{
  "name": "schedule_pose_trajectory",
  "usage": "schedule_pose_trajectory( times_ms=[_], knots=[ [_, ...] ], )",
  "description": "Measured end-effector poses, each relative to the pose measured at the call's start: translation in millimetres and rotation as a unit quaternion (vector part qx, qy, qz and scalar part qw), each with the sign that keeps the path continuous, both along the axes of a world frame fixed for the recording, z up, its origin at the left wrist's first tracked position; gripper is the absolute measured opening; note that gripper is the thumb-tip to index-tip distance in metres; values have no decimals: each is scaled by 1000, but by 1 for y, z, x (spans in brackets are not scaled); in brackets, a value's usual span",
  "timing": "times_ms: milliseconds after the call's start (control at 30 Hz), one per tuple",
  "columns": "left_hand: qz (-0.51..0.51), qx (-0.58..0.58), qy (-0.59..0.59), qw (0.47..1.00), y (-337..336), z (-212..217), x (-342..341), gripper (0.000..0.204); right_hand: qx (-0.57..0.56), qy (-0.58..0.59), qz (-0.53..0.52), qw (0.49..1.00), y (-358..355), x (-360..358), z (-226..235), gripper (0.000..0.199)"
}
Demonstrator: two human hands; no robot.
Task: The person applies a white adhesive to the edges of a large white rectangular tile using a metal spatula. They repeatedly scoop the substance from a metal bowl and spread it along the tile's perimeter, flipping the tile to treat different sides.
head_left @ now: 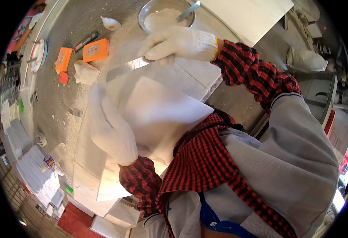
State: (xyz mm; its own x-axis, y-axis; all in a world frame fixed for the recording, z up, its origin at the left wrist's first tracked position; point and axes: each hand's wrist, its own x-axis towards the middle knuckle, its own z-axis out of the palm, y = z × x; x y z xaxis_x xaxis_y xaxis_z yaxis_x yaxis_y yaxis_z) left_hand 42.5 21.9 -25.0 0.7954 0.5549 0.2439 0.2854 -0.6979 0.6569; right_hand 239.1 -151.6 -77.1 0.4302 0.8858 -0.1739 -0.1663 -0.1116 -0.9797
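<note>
My right hand (178,44), in a white knit glove, is closed around one end of a flat metal scraper blade (127,68). Below the blade a smooth white tile or panel (162,107) lies at an angle in front of my body. Along the left side of that panel is my gloved left hand (111,125), its fingers stretched out and smeared by motion; whether it touches the panel I cannot tell. Just beyond my right hand sits a metal bowl (141,18) of pale powder or paste, with a flat blue-grey tool (187,12) standing in it.
Two orange boxes (95,50) (64,58), a green box (85,41), a crumpled white cloth (87,72) and a white squeeze bottle (110,23) lie on the dusty worktop (56,103). White stacks (39,170) stand at left. Another white panel (257,18) lies at upper right.
</note>
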Motion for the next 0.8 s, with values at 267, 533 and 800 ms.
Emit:
schedule_pose_trajectory(
  times_ms=[267,533,800],
  knots=[
    [205,91,96,970,1,-12,-52,32,-56,-124,239,961,49,34,38,34],
    [171,165,40,971,7,-26,-52,26,-9,-68,370,926,91,27,14,34],
    [170,148,49,973,6,-23,-52,26,-58,-43,403,912,80,45,21,36]
  ],
)
